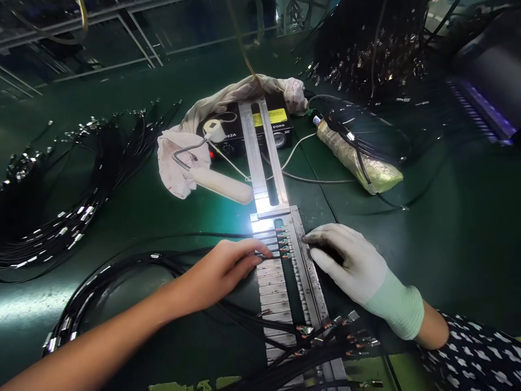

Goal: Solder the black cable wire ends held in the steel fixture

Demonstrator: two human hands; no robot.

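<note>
A slotted metal fixture (273, 296) runs up the middle of the green table. Several thin black cables (240, 234) lie across its upper slots, their small connectors (285, 244) lined up by the metal rail. My bare left hand (228, 266) is at the lowest of these cables, thumb and forefinger nearly together, closed on that cable at the fixture's left edge. On the right, my right hand (354, 263), in a white glove with a green cuff, rests against the rail's right side. Its thumb and fingers are apart, with nothing visible between them.
Black cable bundles lie at the left (97, 163), upper right (366, 49) and across the fixture's lower end (293, 358). Behind the fixture stand a black control box (228, 142), a cloth (179, 163) and a white-handled tool (223, 184). A wrapped bundle (354, 155) lies right.
</note>
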